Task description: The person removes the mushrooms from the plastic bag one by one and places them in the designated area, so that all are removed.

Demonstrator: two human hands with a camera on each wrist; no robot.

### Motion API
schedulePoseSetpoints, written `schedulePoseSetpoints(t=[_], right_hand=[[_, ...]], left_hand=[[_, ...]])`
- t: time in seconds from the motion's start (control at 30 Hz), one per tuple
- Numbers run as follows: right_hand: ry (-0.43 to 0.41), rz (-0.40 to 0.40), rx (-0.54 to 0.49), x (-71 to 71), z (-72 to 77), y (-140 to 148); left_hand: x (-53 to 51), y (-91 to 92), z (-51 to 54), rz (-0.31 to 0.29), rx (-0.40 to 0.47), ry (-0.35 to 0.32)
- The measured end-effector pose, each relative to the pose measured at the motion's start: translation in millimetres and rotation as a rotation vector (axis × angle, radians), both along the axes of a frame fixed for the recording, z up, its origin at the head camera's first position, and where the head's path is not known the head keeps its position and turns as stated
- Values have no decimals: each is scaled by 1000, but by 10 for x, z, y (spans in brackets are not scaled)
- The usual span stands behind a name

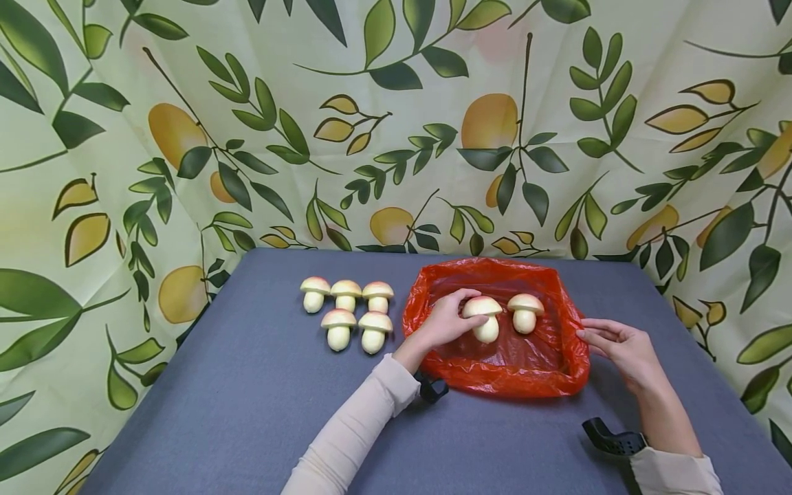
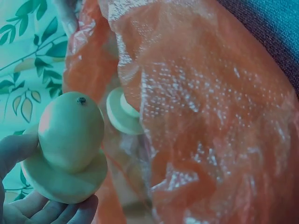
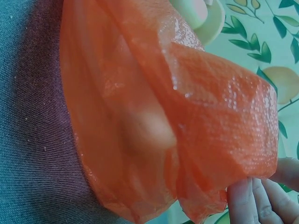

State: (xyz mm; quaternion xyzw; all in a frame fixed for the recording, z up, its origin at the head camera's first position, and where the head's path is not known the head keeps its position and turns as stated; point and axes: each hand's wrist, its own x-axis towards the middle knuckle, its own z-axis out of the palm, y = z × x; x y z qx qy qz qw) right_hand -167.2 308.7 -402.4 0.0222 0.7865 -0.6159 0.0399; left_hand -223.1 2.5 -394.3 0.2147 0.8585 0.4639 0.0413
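Note:
My left hand (image 1: 442,322) grips a cream toy mushroom (image 1: 485,317) with a pink-tinged cap, thumb and fingers round the cap. In the left wrist view that mushroom (image 2: 70,144) has its rounded stem turned toward the camera. It is over the opening of a red plastic bag (image 1: 513,383), whose rim is folded outward. A second mushroom (image 1: 524,314) is inside the bag, partly hidden by the plastic in the left wrist view. At the bag's right side, my right hand (image 1: 625,350) pinches the rim; its fingers (image 3: 240,203) are against the plastic in the right wrist view.
Several similar mushrooms (image 1: 339,330) stand in two rows on the grey-blue table (image 1: 260,399), left of the bag. A leaf-and-fruit patterned cloth (image 1: 396,137) hangs behind the table and along its sides. A black band (image 1: 612,440) is on each wrist.

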Motion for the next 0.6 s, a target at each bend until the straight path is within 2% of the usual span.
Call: schedulePoseSetpoints(t=[0.2, 0.6], right_hand=[[12, 6, -10, 4, 6, -8], [3, 12, 8, 4, 2, -4]], left_hand=[[61, -57, 34, -14, 26, 5], [149, -155, 121, -37, 55, -25]])
